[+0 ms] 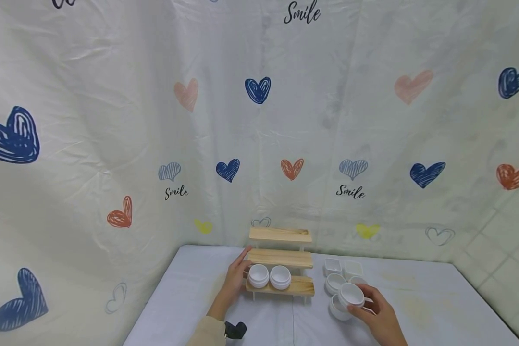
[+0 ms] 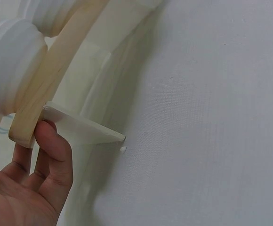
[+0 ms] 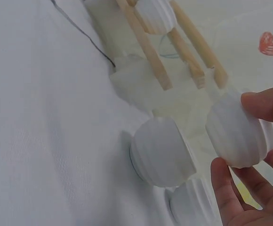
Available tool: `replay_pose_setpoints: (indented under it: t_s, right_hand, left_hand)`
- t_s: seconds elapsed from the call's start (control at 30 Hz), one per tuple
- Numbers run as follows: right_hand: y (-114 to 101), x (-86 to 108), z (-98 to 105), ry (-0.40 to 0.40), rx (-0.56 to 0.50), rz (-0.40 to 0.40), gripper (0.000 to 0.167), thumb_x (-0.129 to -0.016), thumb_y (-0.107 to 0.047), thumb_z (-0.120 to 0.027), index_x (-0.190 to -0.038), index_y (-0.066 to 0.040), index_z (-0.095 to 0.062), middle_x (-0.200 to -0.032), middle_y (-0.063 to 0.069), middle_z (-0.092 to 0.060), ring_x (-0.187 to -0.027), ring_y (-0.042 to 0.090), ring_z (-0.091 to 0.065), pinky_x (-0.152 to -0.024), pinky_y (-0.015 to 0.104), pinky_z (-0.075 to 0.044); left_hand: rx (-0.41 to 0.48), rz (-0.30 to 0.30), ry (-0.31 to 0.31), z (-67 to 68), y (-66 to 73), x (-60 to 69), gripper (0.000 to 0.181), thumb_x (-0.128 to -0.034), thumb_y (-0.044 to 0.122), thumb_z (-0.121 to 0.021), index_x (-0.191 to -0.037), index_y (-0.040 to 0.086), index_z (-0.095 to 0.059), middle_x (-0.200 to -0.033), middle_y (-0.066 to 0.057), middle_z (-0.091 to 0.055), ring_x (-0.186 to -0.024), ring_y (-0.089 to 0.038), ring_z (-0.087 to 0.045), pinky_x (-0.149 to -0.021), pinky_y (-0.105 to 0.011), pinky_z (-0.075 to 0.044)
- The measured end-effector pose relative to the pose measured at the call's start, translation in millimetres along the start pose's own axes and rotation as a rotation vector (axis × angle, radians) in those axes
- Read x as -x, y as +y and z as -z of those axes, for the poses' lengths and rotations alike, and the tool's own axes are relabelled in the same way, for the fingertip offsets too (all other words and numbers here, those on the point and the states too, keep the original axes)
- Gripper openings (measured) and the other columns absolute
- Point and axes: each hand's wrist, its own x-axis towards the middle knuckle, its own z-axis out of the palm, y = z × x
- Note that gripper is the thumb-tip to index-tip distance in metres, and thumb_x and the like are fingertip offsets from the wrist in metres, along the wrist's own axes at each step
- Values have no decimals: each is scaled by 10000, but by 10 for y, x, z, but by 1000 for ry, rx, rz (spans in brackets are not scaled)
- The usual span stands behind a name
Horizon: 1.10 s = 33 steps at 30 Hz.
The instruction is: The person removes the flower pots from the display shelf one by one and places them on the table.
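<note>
Right of the wooden stand [image 1: 281, 258] and nearer to the viewer, the right hand [image 1: 375, 311] grasps a ribbed white cup [image 1: 352, 293] between thumb and fingers, raised off the table [image 1: 432, 293]. Just below, to the right of the stand, sits a loose cup [image 1: 339, 312], with a second cup [image 1: 333, 285] beyond it. A careless sideways swing could knock either one over, and a slack pinch on the smooth wall might let the raised one slip.

At the stand's left end, the left hand [image 1: 235, 278] grips the lowest board, fingertips by its leg. Two cups, the left cup [image 1: 258, 277] and the right cup [image 1: 280, 278], stand on that board; were this hand to tug or tip the stand, they might slide off.

Farther back, right of the stand, lie two square dishes [image 1: 332, 267]. Nothing shows inside the raised cup or the pair on the board; what the dishes contain is too small to tell. Behind the stand hangs a heart-printed sheet [image 1: 320, 144].
</note>
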Motion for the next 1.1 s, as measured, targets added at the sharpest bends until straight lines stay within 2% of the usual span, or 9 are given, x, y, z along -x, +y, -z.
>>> replay_pose_setpoints:
  t_s: [0.13, 0.3, 0.5, 0.73, 0.93, 1.1]
  right_hand:
    - [42, 10, 25, 16, -13, 22, 691, -819, -178, -853, -1415, -60, -523, -1104, -235, -599, -928, -47, -630, -811, 172, -539]
    - [114, 12, 69, 34, -6, 24, 690, -814, -168, -857, -1408, -47, -528, -1063, -265, -602, -898, -31, -638, -795, 168, -537]
    - [165, 30, 124, 43, 39, -7, 702, -815, -194, -858, -1413, -39, -523, -1053, -259, -601, -878, -43, -620, -790, 171, -532]
    - [245, 46, 159, 33, 11, -54, 731, -827, -222, -851, -1431, -13, -495, -1016, -318, -573, -877, -52, -627, -785, 186, -543]
    - [311, 43, 200, 27, -7, -89, 748, -826, -257, -851, -1441, -34, -489, -1014, -367, -552, -891, -50, -642, -780, 200, -548]
    - [341, 23, 244, 4, -24, -159, 806, -818, -320, -856, -1466, -49, -462, -1012, -372, -547, -906, -56, -639, -791, 204, -545]
  left_hand:
    - [1, 7, 3, -4, -8, -12, 513, -1014, 338, -508, -1522, 397, -471, -1097, -73, -644, -907, -211, -542, -775, -326, -424]
    - [9, 7, 2, -12, 6, -9, 517, -1010, 331, -512, -1523, 387, -473, -1074, -73, -641, -894, -215, -539, -768, -328, -426]
    - [12, 8, -5, -7, -1, -4, 524, -1009, 339, -515, -1529, 386, -465, -1050, -76, -640, -880, -217, -531, -755, -329, -421]
    - [15, 10, -2, 0, -28, -25, 527, -1006, 334, -523, -1529, 377, -469, -1058, -81, -638, -890, -221, -535, -765, -330, -421]
    - [19, 8, 3, -5, -11, -6, 532, -1006, 344, -525, -1534, 374, -462, -1062, -74, -639, -897, -221, -531, -770, -332, -417]
    - [21, 2, 0, -7, 0, 4, 535, -1007, 354, -525, -1538, 374, -455, -1037, -70, -637, -888, -214, -526, -769, -335, -412]
